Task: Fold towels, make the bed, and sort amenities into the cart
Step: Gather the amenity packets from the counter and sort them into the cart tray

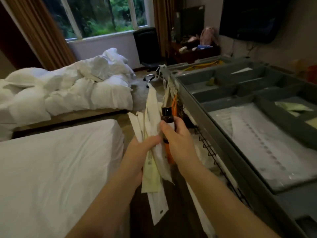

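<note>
Fingers curled: left hand (137, 155) grips packets (151, 107) | right hand (176, 136) grips bottle (167, 115) | cart (223, 143) alongside

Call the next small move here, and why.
Probably move the right hand with its brown bottle rightward over the cart tray and set it in a compartment. The left hand grips the bundle of packets, so the bottle is the one item singled out, and the tray sits right beside it.
</note>
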### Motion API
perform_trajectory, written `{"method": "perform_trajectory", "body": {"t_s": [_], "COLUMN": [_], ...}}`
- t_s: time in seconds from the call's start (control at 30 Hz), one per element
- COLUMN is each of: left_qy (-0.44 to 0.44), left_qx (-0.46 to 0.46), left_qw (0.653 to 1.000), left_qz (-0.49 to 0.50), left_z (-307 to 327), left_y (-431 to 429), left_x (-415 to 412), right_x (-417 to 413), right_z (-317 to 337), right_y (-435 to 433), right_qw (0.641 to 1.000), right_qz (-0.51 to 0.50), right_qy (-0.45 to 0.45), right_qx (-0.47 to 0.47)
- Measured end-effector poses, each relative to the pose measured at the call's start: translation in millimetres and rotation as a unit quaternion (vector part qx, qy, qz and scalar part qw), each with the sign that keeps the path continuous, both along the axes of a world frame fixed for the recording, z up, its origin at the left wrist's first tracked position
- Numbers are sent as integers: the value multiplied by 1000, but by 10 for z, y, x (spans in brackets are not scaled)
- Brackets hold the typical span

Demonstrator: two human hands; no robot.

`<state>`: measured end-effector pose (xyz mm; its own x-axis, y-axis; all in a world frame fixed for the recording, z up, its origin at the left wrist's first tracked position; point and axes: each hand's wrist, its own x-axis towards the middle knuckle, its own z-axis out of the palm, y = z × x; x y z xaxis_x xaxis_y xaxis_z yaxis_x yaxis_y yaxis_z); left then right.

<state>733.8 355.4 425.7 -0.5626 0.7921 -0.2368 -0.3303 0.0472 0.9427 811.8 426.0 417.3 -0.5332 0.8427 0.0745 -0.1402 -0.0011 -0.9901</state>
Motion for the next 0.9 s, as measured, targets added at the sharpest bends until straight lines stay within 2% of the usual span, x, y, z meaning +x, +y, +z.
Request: {"method": "perform_trajectory", "body": {"t_s": [0.2,0.43,0.6,0.73,0.9], "left_qy": [-17,14,4,-8,-17], "left_qx": [-26,-26,-50,-88,-128], "left_qw": [994,945,920,926,917], "left_qz": [-106,-325,-390,-368,-377], "left_z": [-225,-139,-201,-210,-155], "left_y": [1438,2987,3717,4160,4703], "left_x": [-692,-874,-861,-948,-1093], "right_x": [-389,-347,-25,34,-91], "right_z": [-147,-22,-88,-67,-69], "right_y": [1253,2275,2790,3271,3756], "right_qw": [985,924,869,859,848], "right_qz": [-169,-369,-488,-502,-496], "right_qy": [-42,-92,-81,-103,-185], "right_qx": [17,35,-8,-4,13]}}
